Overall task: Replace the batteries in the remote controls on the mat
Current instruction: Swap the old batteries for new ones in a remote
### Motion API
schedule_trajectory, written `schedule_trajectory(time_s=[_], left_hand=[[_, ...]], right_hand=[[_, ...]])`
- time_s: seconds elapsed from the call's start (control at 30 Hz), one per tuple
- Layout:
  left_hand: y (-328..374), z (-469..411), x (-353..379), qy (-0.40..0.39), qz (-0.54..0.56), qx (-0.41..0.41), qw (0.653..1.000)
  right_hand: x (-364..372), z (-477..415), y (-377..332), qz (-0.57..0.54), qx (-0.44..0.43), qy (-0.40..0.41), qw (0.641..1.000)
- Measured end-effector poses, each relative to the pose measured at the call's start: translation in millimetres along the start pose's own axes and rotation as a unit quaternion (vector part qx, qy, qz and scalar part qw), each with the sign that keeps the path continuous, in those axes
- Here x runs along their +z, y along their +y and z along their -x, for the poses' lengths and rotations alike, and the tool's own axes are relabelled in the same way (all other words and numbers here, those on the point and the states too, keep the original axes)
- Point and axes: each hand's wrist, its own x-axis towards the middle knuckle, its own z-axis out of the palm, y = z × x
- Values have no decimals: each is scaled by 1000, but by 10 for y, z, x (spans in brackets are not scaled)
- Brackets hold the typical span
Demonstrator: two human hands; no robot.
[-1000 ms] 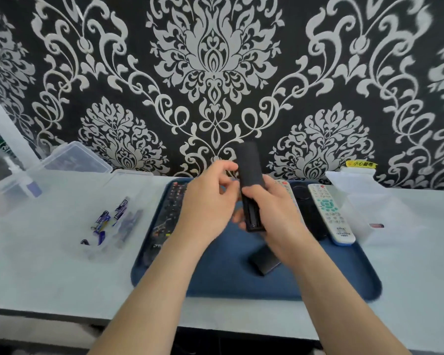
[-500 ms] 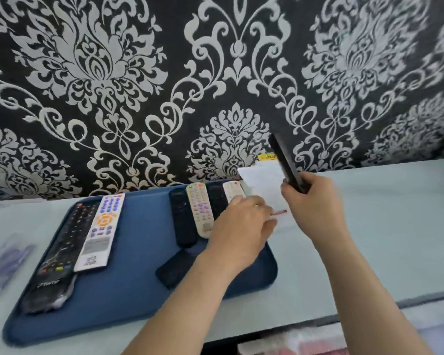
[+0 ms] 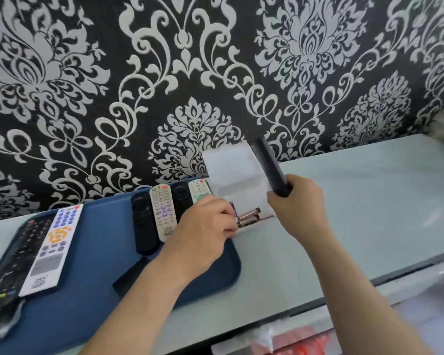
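Right hand (image 3: 295,208): clenched round the lower end of a black remote (image 3: 268,166) slanting toward 11 o'clock. Left hand (image 3: 205,226): fingers curled at two batteries (image 3: 249,217) in a clear box (image 3: 236,175) on the tabletop (image 3: 369,201); grasp cannot be told. Blue mat (image 3: 87,290) at its 8 o'clock, bearing other remotes (image 3: 163,212)

- Black remotes: 4 – left-edge remote (image 3: 8,265), mid-mat remote (image 3: 142,224), rear remote (image 3: 181,201), raised remote (image 3: 269,167).
- Light remotes: 3 – orange-keyed remote (image 3: 51,249), purple-keyed remote (image 3: 163,211), green-keyed remote (image 3: 199,192).
- Batteries (image 3: 250,213): 2 in view.
- Loose black cover (image 3: 131,275): 1.
- Blue mat (image 3: 87,290): 1.
- Clear box (image 3: 231,170): 1.
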Motion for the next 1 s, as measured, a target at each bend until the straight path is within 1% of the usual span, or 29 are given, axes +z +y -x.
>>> schedule_trajectory(time_s=[0.07, 0.13, 0.2, 0.27, 0.33, 0.37, 0.47, 0.53, 0.63, 0.77, 0.9, 0.97, 1.0], left_hand=[[-1, 26, 3, -14, 1, -16, 1000], [-1, 35, -34, -18, 28, -66, 997], [9, 39, -101, 10, 62, -125, 990], [27, 31, -157, 53, 63, -163, 983], [67, -1, -194, 64, 38, -170, 983], [84, -30, -196, 56, 18, -156, 986], [110, -147, -132, -15, -63, -92, 994], [140, -256, -51, -66, -116, -77, 988], [178, -398, 66, -109, -176, -59, 977], [140, -573, 105, -172, -160, -82, 969], [139, -728, 44, -306, -163, -120, 930], [152, -745, 26, -320, -154, -122, 927], [160, -732, 3, -306, -141, -123, 933]], right_hand=[[32, 34, -21, -20, -37, 23, 999], [60, 55, -31, -34, -63, 38, 997], [84, 68, -37, -41, -82, 51, 995], [97, 74, -43, -46, -93, 56, 993], [98, 78, -51, -47, -100, 57, 992], [96, 77, -52, -47, -103, 57, 992], [96, 91, -59, -54, -108, 60, 991], [99, 105, -66, -59, -116, 64, 989], [92, 113, -67, -72, -123, 62, 988], [73, 107, -50, -71, -130, 57, 987], [80, 103, -46, -66, -137, 64, 986], [81, 103, -42, -70, -135, 64, 986], [81, 104, -39, -72, -132, 62, 987]])
